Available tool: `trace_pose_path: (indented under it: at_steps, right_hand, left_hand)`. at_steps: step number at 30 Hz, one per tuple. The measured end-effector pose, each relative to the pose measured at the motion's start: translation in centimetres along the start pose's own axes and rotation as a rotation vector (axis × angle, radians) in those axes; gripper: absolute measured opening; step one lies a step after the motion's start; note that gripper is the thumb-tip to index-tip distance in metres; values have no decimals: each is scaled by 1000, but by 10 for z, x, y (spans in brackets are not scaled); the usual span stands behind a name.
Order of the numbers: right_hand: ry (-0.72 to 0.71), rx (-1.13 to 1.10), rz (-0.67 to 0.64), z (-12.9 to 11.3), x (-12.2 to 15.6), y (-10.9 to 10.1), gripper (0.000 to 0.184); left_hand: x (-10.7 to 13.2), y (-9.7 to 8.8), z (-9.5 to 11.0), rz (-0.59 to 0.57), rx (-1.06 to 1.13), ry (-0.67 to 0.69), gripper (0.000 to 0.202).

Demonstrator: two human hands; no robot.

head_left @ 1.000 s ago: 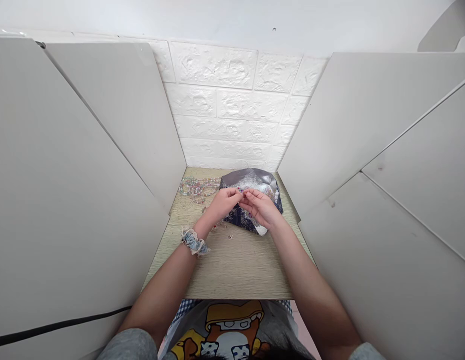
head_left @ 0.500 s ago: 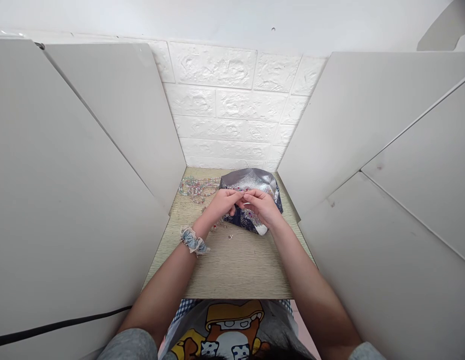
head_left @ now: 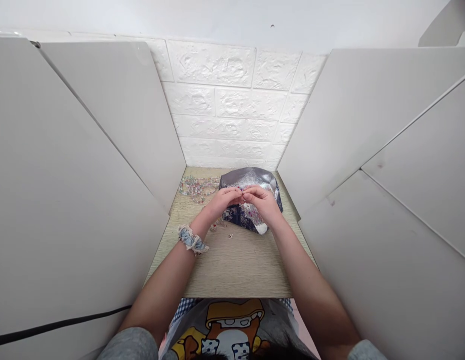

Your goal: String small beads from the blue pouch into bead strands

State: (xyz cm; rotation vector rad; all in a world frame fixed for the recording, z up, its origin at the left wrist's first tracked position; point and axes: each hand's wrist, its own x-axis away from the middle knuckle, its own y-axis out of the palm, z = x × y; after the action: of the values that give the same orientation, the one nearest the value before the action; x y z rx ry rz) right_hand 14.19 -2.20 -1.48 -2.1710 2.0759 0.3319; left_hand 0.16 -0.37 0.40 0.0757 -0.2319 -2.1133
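Left hand (head_left: 222, 202), right hand (head_left: 264, 204) pinch tiny item (head_left: 243, 189) over foil bag (head_left: 251, 176).
Fingers (head_left: 235, 193) pressed tight, likely for control; beads (head_left: 196, 186) at 10 o'clock.

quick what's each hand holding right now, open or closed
left hand: pinched closed over the silver bag, contents too small to tell
right hand: pinched closed against the left's fingertips, contents cannot be told

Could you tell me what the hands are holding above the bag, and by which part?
The left hand and right hand pinch a small item between their fingers above the bag; what it is, and which part, cannot be told.
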Motion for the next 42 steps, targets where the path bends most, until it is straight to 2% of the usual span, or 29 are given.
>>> trace_pose_path:
  at_steps: [6,8,14,21,24,27,32,38,42]
  right_hand:
    - [55,-23,44,0,-1,-4,12]
    - [55,-24,135,1,-3,-7,13]
    - [-52,-160,540,1,-7,-21,17]
    - [-150,-299,777,-4,-9,-36,14]
    - [-120,-340,809,-4,-10,-40,11]
    - [-87,-370,816,-2,-9,-41,9]
    - [-53,-390,824,-1,-9,-41,7]
    - [-17,-392,838,-2,-9,-42,7]
    - [-29,-381,762,-3,-10,-37,10]
  left_hand:
    - [4,1,5,-65,13,-49,16]
    - [5,-1,7,-74,30,-69,16]
    - [7,-11,13,-59,111,-56,18]
    - [14,-25,25,-9,310,92,13]
    - [18,-34,30,22,463,185,10]
    - [22,-45,34,124,562,277,14]
    - [27,-56,39,243,526,388,32]
    - [28,-53,44,209,387,416,38]
    - [25,-47,41,191,264,389,32]
